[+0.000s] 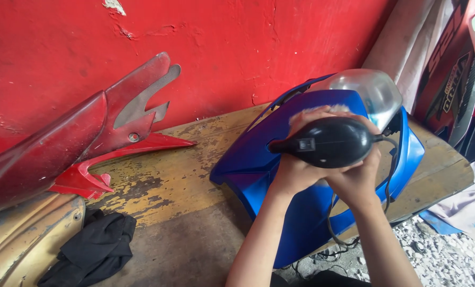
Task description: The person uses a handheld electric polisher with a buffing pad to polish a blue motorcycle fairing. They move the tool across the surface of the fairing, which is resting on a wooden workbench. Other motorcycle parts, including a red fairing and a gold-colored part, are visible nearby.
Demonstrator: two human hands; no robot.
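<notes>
Nearest the camera, two bare forearms rise from the bottom edge, and both hands close around one black bulb-shaped tool (328, 142): the left hand (296, 170) cups it from below and the near side, the right hand (357, 178) wraps under its right end, fingers curled tight on it. Its narrow end points left, and one black cable (389, 175) runs from its right end down past the wrist to a tangle near the gravel (439, 255). The tool sits against one blue motorcycle fairing (248, 165) with one clear headlight lens (368, 90) at its top; the hands and tool hide the middle of the fairing (what the fingertips touch behind the tool cannot be made out). One black rag (94, 250) lies crumpled at lower left on the worn wooden bench (179, 186). Farther left, one dark red fairing panel (62, 143) leans on the red wall (221, 42), cut off by the left edge. At far right another printed panel (455, 74) is only partly in view
</notes>
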